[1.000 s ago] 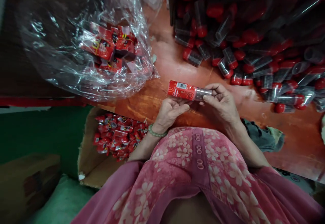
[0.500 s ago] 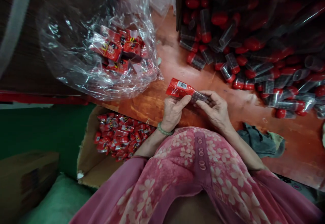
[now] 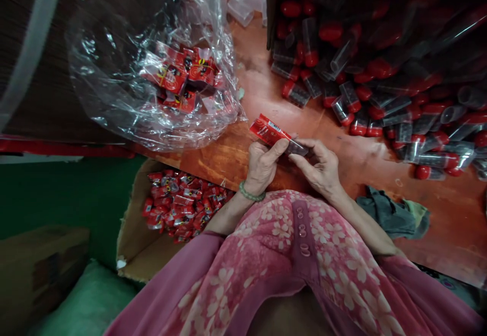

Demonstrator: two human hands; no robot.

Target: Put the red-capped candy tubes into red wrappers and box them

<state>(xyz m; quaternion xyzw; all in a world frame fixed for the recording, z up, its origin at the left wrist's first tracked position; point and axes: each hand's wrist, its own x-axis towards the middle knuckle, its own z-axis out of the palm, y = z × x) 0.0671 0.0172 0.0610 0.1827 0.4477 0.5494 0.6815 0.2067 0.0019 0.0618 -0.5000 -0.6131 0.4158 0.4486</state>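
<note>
Bench point(image 3: 262, 79): orange-topped, stretching away in front of the person.
Heap of tubes point(image 3: 349, 96): clear, red-capped, over on the right.
Plastic bag point(image 3: 114, 123): crinkled, at the left, red packs point(image 3: 205, 64) showing through it.
Cardboard box point(image 3: 133, 247): open, beside the left arm, with red packets point(image 3: 182, 201) piled inside.
Cloth point(image 3: 388, 213): crumpled near the right forearm.
Left hand point(image 3: 262, 166): closed on the red wrapper point(image 3: 268, 129), thumb on top, other fingers mostly hidden.
Right hand point(image 3: 319, 166): fingers pinched almost together on the held tube point(image 3: 297, 147).
Red wrapper: tilted between the hands, flat end jutting beyond the left thumb.
Held tube: dark inside, apparently part-covered.
Wrapper on tube: I'd call this step adjusting the fit; the next move calls for a steady right pinch and a light left touch.
</note>
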